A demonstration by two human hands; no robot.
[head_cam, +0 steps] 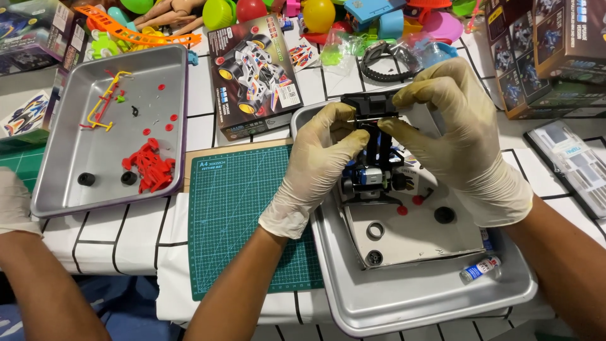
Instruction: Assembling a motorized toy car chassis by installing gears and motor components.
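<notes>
Centrally, both gloved hands pinch a black toy car chassis (372, 148), held upright above the near metal tray (429, 297): left hand (315, 167) on its left side, right hand (457, 136) over its top right. Small wheels and red bits lie on card beneath. Green cutting mat (243, 221) lies bare just left. Second tray (120, 126) sits farther left; toys crowd the tabletop's far edge.

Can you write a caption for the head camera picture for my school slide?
Two gloved hands, left hand and right hand, hold a black toy car chassis over a metal tray.
</notes>
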